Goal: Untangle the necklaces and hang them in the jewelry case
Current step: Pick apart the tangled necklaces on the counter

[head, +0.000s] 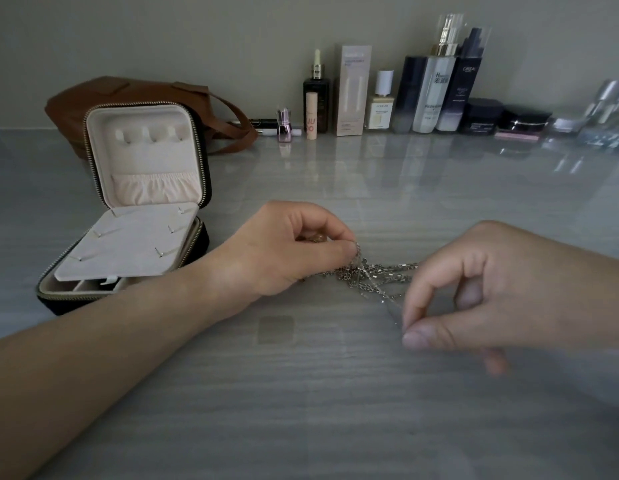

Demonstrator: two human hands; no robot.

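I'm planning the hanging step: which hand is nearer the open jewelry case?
Left. The left hand pinches the tangled necklaces just right of the jewelry case; the right hand pinches them farther right, on the far side of the tangle.

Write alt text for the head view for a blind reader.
The left hand and the right hand each pinch a tangle of silver necklaces lying on a grey table. An open jewelry case sits to the left; cosmetics bottles line the wall.
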